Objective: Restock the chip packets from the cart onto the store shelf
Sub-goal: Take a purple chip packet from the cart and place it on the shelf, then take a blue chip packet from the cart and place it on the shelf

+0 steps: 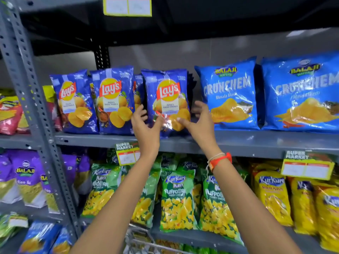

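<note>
A blue Lay's chip packet (167, 96) stands upright on the grey middle shelf (238, 142), the front one of a row of like packets. My left hand (145, 125) holds its lower left edge, thumb across the front. My right hand (198, 121) holds its lower right edge, fingers curled behind it. Two more Lay's packets (112, 99) stand to the left. The wire cart (139, 239) shows at the bottom, between my forearms.
Two large blue Balaji Crunchem bags (229, 96) stand right of the Lay's row. Green and yellow Kurkure bags (178, 198) fill the shelf below. A slotted grey upright (27, 88) divides off the left bay. Yellow price tags (127, 155) hang from shelf edges.
</note>
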{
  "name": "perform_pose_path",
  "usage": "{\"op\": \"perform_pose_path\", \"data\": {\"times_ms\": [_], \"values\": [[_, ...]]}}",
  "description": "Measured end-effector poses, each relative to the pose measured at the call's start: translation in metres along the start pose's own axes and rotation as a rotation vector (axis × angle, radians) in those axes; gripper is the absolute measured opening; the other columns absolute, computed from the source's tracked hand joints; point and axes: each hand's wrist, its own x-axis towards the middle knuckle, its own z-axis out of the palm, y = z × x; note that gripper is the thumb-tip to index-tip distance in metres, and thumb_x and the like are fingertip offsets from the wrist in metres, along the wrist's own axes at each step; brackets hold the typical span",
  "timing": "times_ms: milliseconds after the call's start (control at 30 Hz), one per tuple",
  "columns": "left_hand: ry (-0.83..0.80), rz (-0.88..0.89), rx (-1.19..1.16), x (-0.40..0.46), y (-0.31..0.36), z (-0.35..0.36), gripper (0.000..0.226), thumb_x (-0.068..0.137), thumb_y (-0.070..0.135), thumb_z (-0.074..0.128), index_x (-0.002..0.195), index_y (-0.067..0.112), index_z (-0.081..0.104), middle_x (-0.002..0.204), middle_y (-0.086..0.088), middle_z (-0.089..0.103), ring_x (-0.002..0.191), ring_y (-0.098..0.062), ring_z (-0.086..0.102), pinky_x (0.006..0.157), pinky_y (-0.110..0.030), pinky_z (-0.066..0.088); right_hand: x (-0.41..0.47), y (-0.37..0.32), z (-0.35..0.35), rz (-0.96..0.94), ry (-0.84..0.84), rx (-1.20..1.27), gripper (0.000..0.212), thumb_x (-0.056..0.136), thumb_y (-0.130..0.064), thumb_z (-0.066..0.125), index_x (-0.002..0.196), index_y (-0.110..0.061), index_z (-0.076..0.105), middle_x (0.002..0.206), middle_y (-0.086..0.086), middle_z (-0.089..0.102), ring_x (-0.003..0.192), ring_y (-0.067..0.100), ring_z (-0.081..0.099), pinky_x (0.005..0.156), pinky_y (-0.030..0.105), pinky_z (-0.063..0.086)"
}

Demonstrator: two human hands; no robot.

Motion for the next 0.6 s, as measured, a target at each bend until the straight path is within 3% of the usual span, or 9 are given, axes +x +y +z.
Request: {"op": "perform_pose_path", "data": {"times_ms": [67, 133, 267, 433, 533, 600], "values": [[0.048, 0.105, -0.015, -0.02, 0.001, -0.006, 0.053, 0.079, 0.023, 0.068, 0.126, 0.017, 0.045, 0.117, -0.002, 0.049, 0.099, -0.011, 0.051, 0.076, -0.014, 0.044, -0.023, -0.003, -0.012, -0.074, 0.058, -0.007, 0.068, 0.069, -0.02, 0.079, 0.128, -0.012, 0.045, 0.117, 0.007, 0.055, 0.106, 0.016, 0.05, 0.093, 0.028, 0.043], [0.067, 0.16, -0.036, -0.046, -0.003, -0.013, 0.043, 0.081, 0.022, 0.065, 0.12, 0.024, 0.046, 0.11, -0.001, 0.05, 0.094, -0.012, 0.052, 0.076, -0.021, 0.045, -0.051, -0.004, -0.024, -0.109, 0.1, 0.032, 0.057, 0.074, -0.016, 0.075, 0.124, -0.017, 0.048, 0.114, 0.001, 0.055, 0.106, 0.012, 0.052, 0.091, 0.025, 0.045], [0.022, 0.09, -0.042, -0.118, -0.034, -0.029, 0.034, 0.084, 0.017, 0.06, 0.109, 0.036, 0.047, 0.1, 0.0, 0.052, 0.083, -0.015, 0.049, 0.074, -0.028, 0.043, -0.116, 0.022, -0.037, -0.076, 0.134, 0.111, 0.039, 0.078, -0.006, 0.066, 0.11, -0.024, 0.052, 0.104, -0.001, 0.06, 0.1, 0.007, 0.058, 0.086, 0.024, 0.053], [-0.154, -0.224, 0.063, -0.245, -0.11, -0.061, 0.027, 0.088, 0.013, 0.056, 0.11, 0.028, 0.049, 0.101, -0.001, 0.053, 0.085, -0.013, 0.052, 0.076, -0.017, 0.043, -0.21, 0.12, -0.04, 0.251, -0.006, 0.025, 0.034, 0.077, -0.004, 0.063, 0.106, -0.02, 0.056, 0.095, -0.008, 0.06, 0.093, 0.008, 0.059, 0.08, 0.03, 0.054], [-0.206, -0.519, 0.144, -0.318, -0.161, -0.084, 0.026, 0.087, 0.018, 0.057, 0.112, 0.019, 0.05, 0.102, -0.004, 0.057, 0.091, -0.012, 0.054, 0.079, -0.022, 0.045, -0.267, 0.184, -0.04, 0.475, -0.09, -0.089, 0.037, 0.074, -0.004, 0.063, 0.109, -0.014, 0.058, 0.098, -0.001, 0.061, 0.088, 0.015, 0.061, 0.078, 0.033, 0.052], [-0.197, -0.737, 0.183, -0.363, -0.195, -0.1, 0.035, 0.081, 0.022, 0.059, 0.113, 0.013, 0.051, 0.102, -0.014, 0.056, 0.09, -0.019, 0.052, 0.08, -0.031, 0.043, -0.307, 0.23, -0.041, 0.702, -0.164, -0.113, 0.038, 0.073, 0.001, 0.065, 0.109, -0.006, 0.059, 0.092, -0.003, 0.061, 0.08, 0.002, 0.059, 0.075, 0.028, 0.051]]}}
